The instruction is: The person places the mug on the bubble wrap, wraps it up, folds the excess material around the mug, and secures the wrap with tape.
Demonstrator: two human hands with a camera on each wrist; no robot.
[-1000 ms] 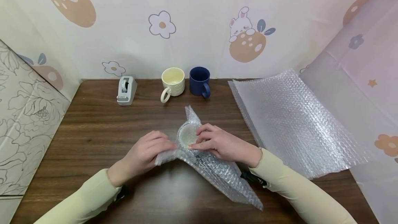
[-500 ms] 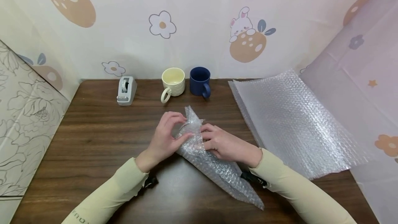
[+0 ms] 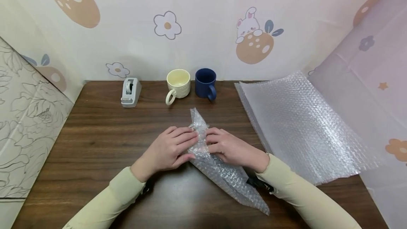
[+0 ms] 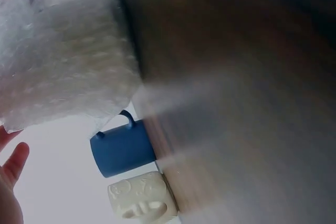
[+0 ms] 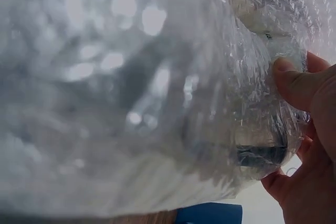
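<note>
A round, pale-topped object lies inside a sheet of bubble wrap [image 3: 216, 172] at the middle of the table, now hidden by the folded wrap and the hands. My left hand [image 3: 168, 147] lies over the near-left side of the bundle, its fingers laid across the top and the thumb held apart lower down. On the other side, my right hand [image 3: 230, 147] grips the bundle with bent fingers. The right wrist view has that right hand [image 5: 310, 108] with its thumb on the crinkled wrap [image 5: 252, 93] and fingertips around the far side.
Behind the bundle stand a cream mug [image 3: 178, 83] and a dark blue mug [image 3: 205, 82]. A white tape dispenser [image 3: 131, 93] sits at the back left. More bubble wrap sheets [image 3: 302, 126] lie at the right, against the patterned curtain [image 3: 203, 27].
My left hand lifted a flap of wrap from the left and folded it over the round top, then settled flat across it. The right hand kept its place.
</note>
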